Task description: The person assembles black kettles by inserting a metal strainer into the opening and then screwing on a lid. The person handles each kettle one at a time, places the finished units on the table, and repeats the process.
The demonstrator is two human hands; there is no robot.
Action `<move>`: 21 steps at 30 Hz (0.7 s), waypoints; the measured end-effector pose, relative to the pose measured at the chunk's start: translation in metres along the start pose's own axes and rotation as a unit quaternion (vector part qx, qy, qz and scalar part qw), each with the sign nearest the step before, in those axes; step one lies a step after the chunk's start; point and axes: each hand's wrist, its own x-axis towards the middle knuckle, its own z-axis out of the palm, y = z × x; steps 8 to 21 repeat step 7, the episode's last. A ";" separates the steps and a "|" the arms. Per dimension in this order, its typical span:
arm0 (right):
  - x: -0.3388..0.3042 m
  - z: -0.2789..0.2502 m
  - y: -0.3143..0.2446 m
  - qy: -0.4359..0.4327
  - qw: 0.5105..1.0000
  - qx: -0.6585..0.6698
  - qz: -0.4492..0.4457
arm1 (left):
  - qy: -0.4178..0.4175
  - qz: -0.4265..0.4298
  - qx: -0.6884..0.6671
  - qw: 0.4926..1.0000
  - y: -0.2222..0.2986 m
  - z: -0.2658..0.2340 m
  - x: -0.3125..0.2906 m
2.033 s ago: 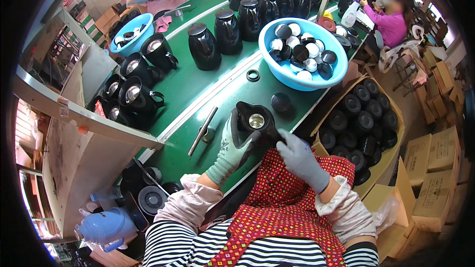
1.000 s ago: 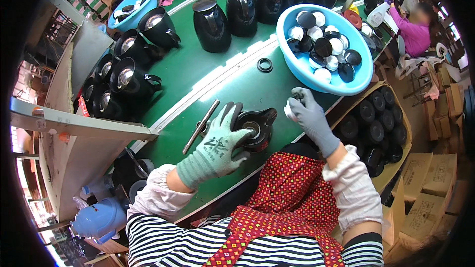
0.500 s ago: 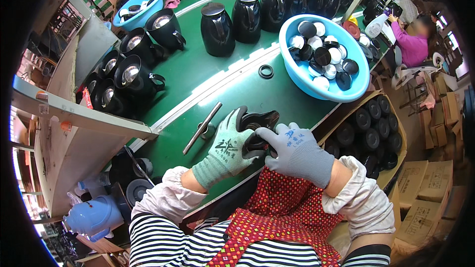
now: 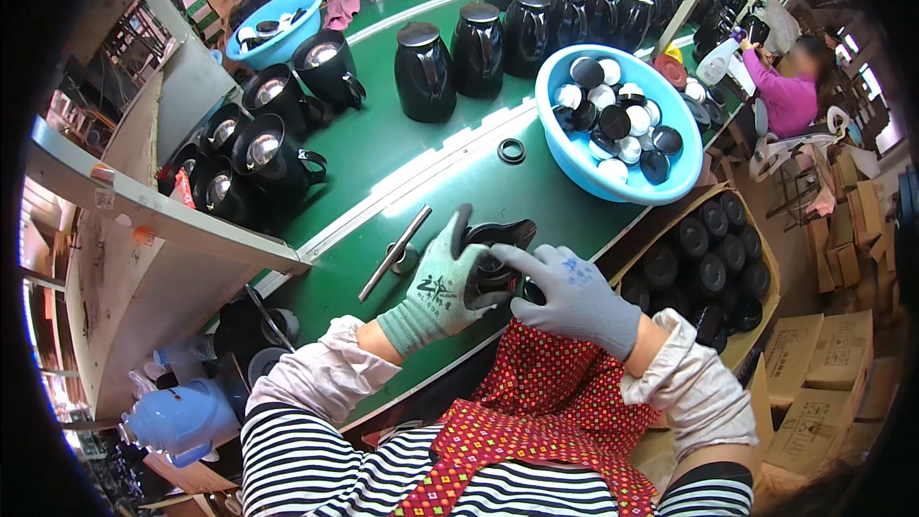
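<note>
A black jug with a pouring lip (image 4: 515,230) is between my two gloved hands at the front edge of the green table, its round opening facing up. My left hand (image 4: 438,280), in a green glove with black fingertips, wraps round its left side. My right hand (image 4: 571,295), in a grey glove, is curled at its right side, with the index finger laid across the rim of the opening. The jug's lower part is hidden by my hands. A metal rod (image 4: 394,254) lies left of my left hand, across a small round metal piece (image 4: 402,257).
A black ring (image 4: 511,150) lies beyond my hands. A blue basin (image 4: 563,165) of black and white lids stands at the right. Lidded black jugs (image 4: 424,77) line the far side; open ones (image 4: 266,153) stand left. A carton (image 4: 772,297) of black parts sits right. People work further off.
My right index finger has shifted over the jug's opening, and the right hand's fingers have loosened a little. The left hand keeps its hold. The whole view has tilted slightly.
</note>
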 end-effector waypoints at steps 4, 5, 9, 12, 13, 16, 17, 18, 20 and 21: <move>-0.039 0.019 0.021 0.145 0.818 0.524 0.189 | 0.153 -0.053 0.026 0.986 0.003 -0.005 -0.021; -0.060 0.039 0.060 0.147 0.661 0.723 0.132 | 0.128 -0.104 -0.020 0.986 0.000 0.000 -0.027; -0.085 0.047 0.069 0.111 0.417 0.893 0.131 | 0.101 -0.157 -0.064 0.980 -0.004 0.008 -0.037; -0.085 0.047 0.069 0.111 0.417 0.893 0.131 | 0.101 -0.157 -0.064 0.980 -0.004 0.008 -0.037; -0.085 0.047 0.069 0.111 0.417 0.893 0.131 | 0.101 -0.157 -0.064 0.980 -0.004 0.008 -0.037; -0.085 0.047 0.069 0.111 0.417 0.893 0.131 | 0.101 -0.157 -0.064 0.980 -0.004 0.008 -0.037; -0.085 0.047 0.069 0.111 0.417 0.893 0.131 | 0.101 -0.157 -0.064 0.980 -0.004 0.008 -0.037; -0.085 0.047 0.069 0.111 0.417 0.893 0.131 | 0.101 -0.157 -0.064 0.980 -0.004 0.008 -0.037; -0.085 0.047 0.069 0.111 0.417 0.893 0.131 | 0.101 -0.157 -0.064 0.980 -0.004 0.008 -0.037; -0.085 0.047 0.069 0.111 0.417 0.893 0.131 | 0.101 -0.157 -0.064 0.980 -0.004 0.008 -0.037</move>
